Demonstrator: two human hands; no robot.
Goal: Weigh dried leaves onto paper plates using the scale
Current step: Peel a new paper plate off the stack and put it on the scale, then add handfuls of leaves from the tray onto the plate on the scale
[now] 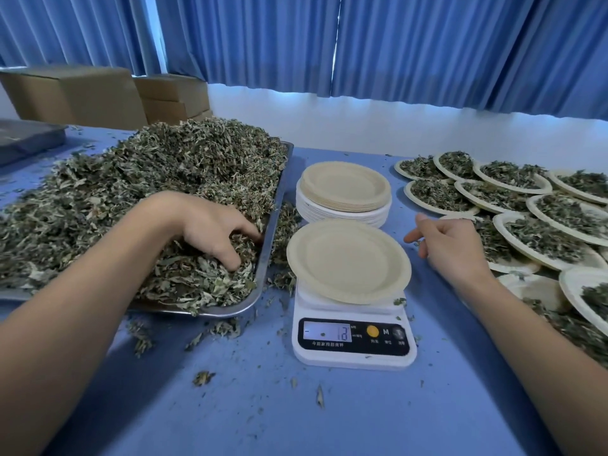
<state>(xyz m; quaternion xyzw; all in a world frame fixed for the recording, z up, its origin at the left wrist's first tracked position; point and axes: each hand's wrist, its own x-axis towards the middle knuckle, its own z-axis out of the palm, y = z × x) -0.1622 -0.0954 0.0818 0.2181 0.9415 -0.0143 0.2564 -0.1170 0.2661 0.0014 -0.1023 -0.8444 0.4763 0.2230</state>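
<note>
A white digital scale [353,340] stands at the table's middle with a lit display. An empty beige paper plate [348,261] lies on it. A big heap of dried leaves [148,192] fills a metal tray [263,274] on the left. My left hand [214,232] is dug into the leaves at the tray's near right corner, fingers curled round a bunch of them. My right hand [450,241] hovers just right of the plate, fingers loosely curled, holding nothing.
A stack of empty paper plates [343,192] stands behind the scale. Several plates filled with leaves [526,209] overlap on the right. Loose leaf bits are scattered on the blue table [263,406]. Cardboard boxes [98,93] and a grey tray [26,139] sit at the back left.
</note>
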